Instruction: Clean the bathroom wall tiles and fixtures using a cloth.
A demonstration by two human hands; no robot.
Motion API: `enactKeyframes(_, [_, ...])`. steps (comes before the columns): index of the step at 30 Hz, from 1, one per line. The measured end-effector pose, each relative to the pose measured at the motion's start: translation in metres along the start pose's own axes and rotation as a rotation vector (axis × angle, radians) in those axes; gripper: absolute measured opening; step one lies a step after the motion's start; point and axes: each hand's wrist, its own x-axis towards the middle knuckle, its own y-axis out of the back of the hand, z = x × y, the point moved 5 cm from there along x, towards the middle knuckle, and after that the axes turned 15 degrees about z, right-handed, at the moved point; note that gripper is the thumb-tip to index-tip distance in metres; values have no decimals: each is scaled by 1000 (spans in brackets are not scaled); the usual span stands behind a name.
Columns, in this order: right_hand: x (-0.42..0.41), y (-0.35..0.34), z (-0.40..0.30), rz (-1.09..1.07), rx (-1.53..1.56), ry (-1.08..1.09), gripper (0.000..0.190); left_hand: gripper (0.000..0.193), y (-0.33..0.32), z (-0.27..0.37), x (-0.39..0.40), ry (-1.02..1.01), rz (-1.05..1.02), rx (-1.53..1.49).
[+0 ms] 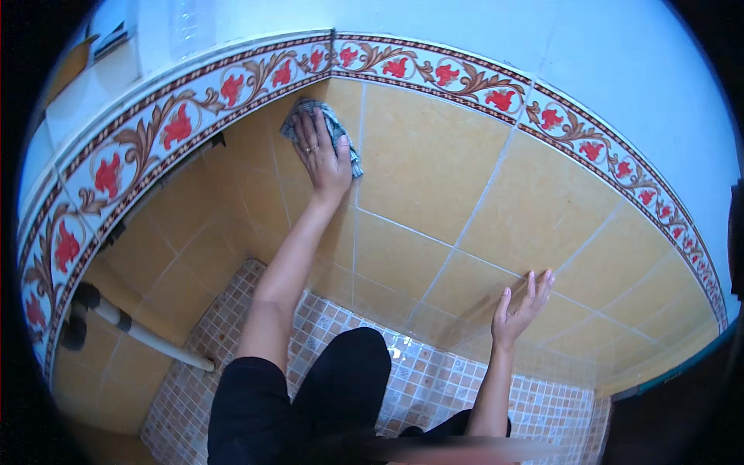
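My left hand (321,152) lies flat over a folded checkered cloth (296,110), pressing it against the yellow wall tiles (430,157) by the corner, just under the floral border tiles (395,68). A ring is on one of its fingers. Lower down and to the right, my right hand (520,311) is raised with fingers apart, its fingertips at or close to the tiled wall near a grout line. It holds nothing.
A pale pipe with dark fittings (154,340) runs down at the left to the small-tiled mosaic floor (430,372). Overhead at left is a ledge faced with floral tiles (177,127). My dark-clothed knee (349,372) is below, and a dark green edge (686,361) stands at the right.
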Motion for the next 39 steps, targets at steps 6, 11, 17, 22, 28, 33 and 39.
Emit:
enactKeyframes(6, [19,2,-59,61,174,-48,42,72,-17,113,-66,-217,-142,-60])
enactKeyframes(11, [40,-15,-115,40,256,91,42,66,-12,194,-149,-485,-398,-356])
enactKeyframes(17, [20,-83,-100,-159,218,157,57,39,-3,168,-146,-44,-587,-995])
enactKeyframes(22, [7,-95,-50,25,-86,255,63,36,43,95,-178,-150,-362,-537])
enactKeyframes(28, [70,-19,42,455,-208,-6,61,55,29,56,-253,-418,-201,-104])
enactKeyframes(33, [11,-31,59,515,-276,-197,57,54,20,44,-269,-435,-114,-43])
enactKeyframes(39, [-194,-118,-2,89,-182,-170,73,54,15,57,-281,-432,-91,-53])
